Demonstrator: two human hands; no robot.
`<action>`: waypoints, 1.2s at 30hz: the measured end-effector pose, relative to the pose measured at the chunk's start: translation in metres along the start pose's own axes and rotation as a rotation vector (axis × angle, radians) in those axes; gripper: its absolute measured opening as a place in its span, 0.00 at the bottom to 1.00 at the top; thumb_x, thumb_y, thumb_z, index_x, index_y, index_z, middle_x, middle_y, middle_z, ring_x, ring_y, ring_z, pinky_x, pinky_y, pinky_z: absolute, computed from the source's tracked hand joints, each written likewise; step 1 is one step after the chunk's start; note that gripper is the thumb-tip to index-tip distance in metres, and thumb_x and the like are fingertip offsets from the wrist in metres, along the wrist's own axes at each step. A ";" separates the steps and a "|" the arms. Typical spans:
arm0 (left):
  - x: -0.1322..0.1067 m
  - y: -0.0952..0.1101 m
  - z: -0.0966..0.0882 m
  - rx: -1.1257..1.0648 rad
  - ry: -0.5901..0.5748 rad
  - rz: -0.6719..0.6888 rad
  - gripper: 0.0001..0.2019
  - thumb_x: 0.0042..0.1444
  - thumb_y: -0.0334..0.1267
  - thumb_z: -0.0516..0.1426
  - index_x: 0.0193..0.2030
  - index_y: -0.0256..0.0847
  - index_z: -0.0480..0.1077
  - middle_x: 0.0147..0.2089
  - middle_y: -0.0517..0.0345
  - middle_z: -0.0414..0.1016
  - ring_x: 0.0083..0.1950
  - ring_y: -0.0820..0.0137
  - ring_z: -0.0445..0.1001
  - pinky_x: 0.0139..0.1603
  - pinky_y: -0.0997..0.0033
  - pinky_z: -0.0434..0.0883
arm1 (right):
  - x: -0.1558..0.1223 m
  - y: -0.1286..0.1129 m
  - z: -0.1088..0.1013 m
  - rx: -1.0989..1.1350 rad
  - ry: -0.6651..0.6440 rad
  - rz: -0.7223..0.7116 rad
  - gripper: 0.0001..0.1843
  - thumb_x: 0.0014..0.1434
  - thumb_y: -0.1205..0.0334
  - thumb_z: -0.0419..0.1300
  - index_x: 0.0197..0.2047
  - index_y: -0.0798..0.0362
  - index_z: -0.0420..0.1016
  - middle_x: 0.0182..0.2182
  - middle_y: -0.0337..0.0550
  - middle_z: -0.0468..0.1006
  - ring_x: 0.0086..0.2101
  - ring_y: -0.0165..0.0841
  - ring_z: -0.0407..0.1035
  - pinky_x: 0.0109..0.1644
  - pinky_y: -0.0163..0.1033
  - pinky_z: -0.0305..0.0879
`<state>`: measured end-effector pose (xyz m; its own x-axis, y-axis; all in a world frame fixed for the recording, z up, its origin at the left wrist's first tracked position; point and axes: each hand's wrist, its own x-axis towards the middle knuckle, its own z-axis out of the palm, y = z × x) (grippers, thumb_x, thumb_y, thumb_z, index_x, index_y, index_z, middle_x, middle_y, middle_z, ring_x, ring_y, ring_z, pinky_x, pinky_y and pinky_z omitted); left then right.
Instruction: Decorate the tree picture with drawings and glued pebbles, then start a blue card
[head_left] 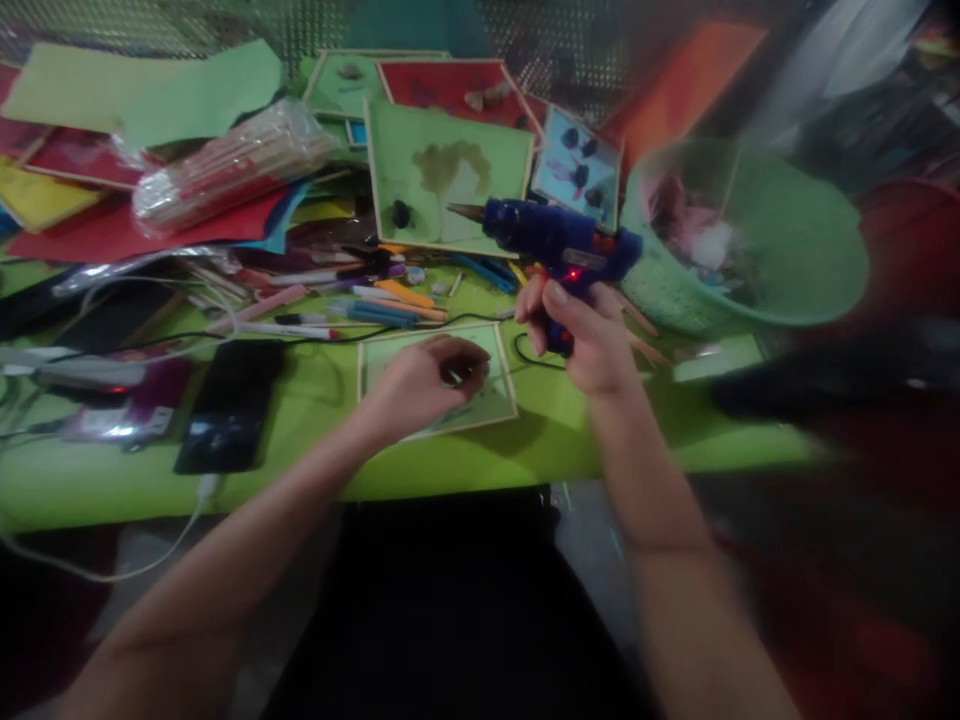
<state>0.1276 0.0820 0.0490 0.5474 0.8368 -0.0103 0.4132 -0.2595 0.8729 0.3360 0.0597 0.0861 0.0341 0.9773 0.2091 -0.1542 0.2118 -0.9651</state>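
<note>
My right hand (583,338) is closed round the grip of a blue glue gun (551,238), held up above the green table with its nozzle pointing left and a red light glowing on its side. My left hand (426,382) rests on a small green card with a pale frame (495,395), its fingers curled and pinched over a small dark thing I cannot make out. The gun's black cord (525,355) loops on the table between my hands.
Pens and markers (375,300) lie scattered behind the card. A black phone (229,405) lies at the left with a white cable. Framed green, red and blue cards (442,175) stand behind. A green bowl (787,250) sits at the right. Coloured paper is heaped at far left.
</note>
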 end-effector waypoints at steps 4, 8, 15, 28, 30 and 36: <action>-0.001 0.004 0.007 0.319 0.019 0.094 0.09 0.55 0.36 0.60 0.42 0.42 0.79 0.41 0.56 0.80 0.33 0.71 0.76 0.39 0.70 0.71 | 0.002 0.002 -0.002 0.033 -0.013 -0.012 0.23 0.57 0.39 0.68 0.30 0.52 0.75 0.26 0.35 0.76 0.20 0.23 0.64 0.23 0.31 0.64; 0.000 0.007 0.014 0.503 0.006 0.158 0.09 0.55 0.33 0.58 0.42 0.41 0.77 0.40 0.54 0.77 0.36 0.68 0.75 0.40 0.67 0.70 | 0.004 0.002 -0.003 0.035 -0.027 -0.015 0.24 0.57 0.38 0.68 0.29 0.51 0.75 0.25 0.35 0.76 0.20 0.23 0.64 0.22 0.31 0.64; 0.000 0.010 0.023 0.698 -0.015 0.164 0.09 0.58 0.35 0.56 0.44 0.41 0.75 0.41 0.51 0.75 0.36 0.65 0.74 0.39 0.64 0.68 | 0.001 -0.004 -0.002 0.084 -0.035 -0.048 0.23 0.57 0.40 0.69 0.29 0.53 0.76 0.26 0.36 0.76 0.19 0.23 0.64 0.22 0.31 0.63; -0.001 0.004 0.028 0.773 -0.048 0.261 0.08 0.63 0.34 0.55 0.44 0.39 0.76 0.44 0.48 0.74 0.39 0.63 0.73 0.41 0.63 0.68 | 0.001 -0.006 -0.003 0.107 -0.069 -0.058 0.22 0.58 0.42 0.69 0.30 0.53 0.75 0.25 0.36 0.75 0.19 0.23 0.63 0.21 0.31 0.64; -0.001 0.004 0.027 0.750 -0.062 0.268 0.08 0.65 0.35 0.55 0.44 0.40 0.76 0.44 0.47 0.74 0.40 0.63 0.74 0.43 0.62 0.69 | 0.001 -0.006 -0.004 0.113 -0.072 -0.068 0.22 0.58 0.42 0.69 0.30 0.54 0.76 0.26 0.36 0.75 0.19 0.23 0.63 0.22 0.31 0.64; -0.008 0.011 0.021 0.755 -0.066 0.199 0.18 0.66 0.39 0.56 0.61 0.40 0.72 0.51 0.45 0.76 0.48 0.57 0.77 0.50 0.58 0.72 | 0.000 -0.007 -0.003 0.106 -0.062 -0.047 0.22 0.58 0.42 0.69 0.29 0.54 0.75 0.25 0.36 0.74 0.20 0.23 0.63 0.22 0.31 0.64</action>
<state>0.1433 0.0624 0.0487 0.6952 0.7161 0.0622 0.6730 -0.6789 0.2936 0.3399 0.0583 0.0922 -0.0173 0.9637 0.2663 -0.2571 0.2531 -0.9327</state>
